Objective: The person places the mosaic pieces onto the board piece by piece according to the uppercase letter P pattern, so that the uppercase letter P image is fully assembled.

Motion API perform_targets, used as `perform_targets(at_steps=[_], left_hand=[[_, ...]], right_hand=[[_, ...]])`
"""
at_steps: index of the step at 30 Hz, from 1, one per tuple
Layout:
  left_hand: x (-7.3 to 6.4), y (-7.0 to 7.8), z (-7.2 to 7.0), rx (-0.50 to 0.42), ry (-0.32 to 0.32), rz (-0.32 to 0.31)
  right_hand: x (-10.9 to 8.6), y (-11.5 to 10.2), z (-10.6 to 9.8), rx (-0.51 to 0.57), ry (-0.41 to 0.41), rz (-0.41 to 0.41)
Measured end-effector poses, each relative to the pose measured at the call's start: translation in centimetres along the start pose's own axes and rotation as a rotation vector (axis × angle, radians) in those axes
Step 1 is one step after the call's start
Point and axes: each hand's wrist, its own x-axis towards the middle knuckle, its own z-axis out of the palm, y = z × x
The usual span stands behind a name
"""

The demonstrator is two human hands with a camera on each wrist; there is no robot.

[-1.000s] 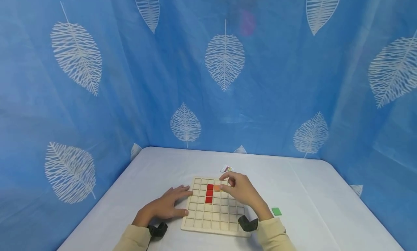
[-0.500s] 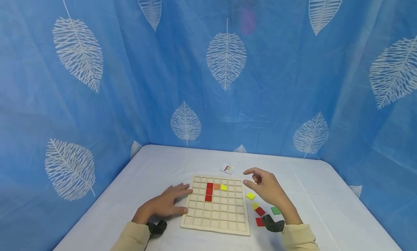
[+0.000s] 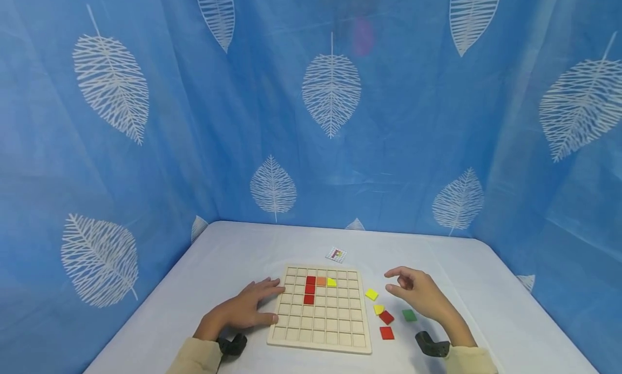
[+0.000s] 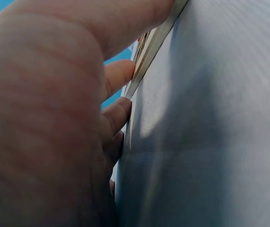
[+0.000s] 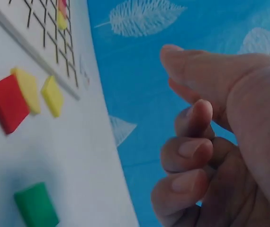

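Observation:
A pale wooden grid board [image 3: 318, 323] lies on the table. In its upper part sit several red square tiles [image 3: 310, 289] in a column, with an orange tile [image 3: 321, 281] beside the top one and a yellow tile with one cut corner [image 3: 331, 282] to the right of that. My left hand [image 3: 245, 308] rests at the board's left edge, thumb and fingertips touching its side. Off to the right, my right hand [image 3: 421, 292] is held above the table with nothing in it. Its thumb and index finger are apart, the other fingers loosely bent, as the right wrist view shows.
Loose tiles lie right of the board: a yellow square [image 3: 371, 294], a yellow piece [image 3: 378, 309], two red squares [image 3: 386, 333] and a green square [image 3: 409, 315]. A small pattern card [image 3: 336, 255] lies behind the board. Blue leaf-printed cloth [image 3: 335, 174] surrounds the table.
My right hand has drawn back from the board to the right, leaving the yellow cut-corner tile in the grid beside the orange one. The left hand stays at the board's edge.

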Motion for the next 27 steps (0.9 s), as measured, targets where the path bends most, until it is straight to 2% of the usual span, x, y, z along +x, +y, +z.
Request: perform_targets(at_steps=[5, 8, 21, 27], left_hand=[[0.0, 0.0, 0.1, 0.0, -0.008, -0.01], [0.1, -0.1, 0.1, 0.004, -0.007, -0.022], [0.2, -0.6, 0.3, 0.002, -0.003, -0.025], [0.3, -0.6, 0.3, 0.013, -0.002, -0.034]], right_hand=[[-0.3, 2.2, 0.0, 0.135, -0.195, -0.022], [-0.4, 2.9, 0.1, 0.17, -0.269, -0.042], [-0.5, 4.4, 0.9, 0.172, -0.385, 0.027], [-0.6, 4.6, 0.9, 0.169, -0.4, 0.006]])
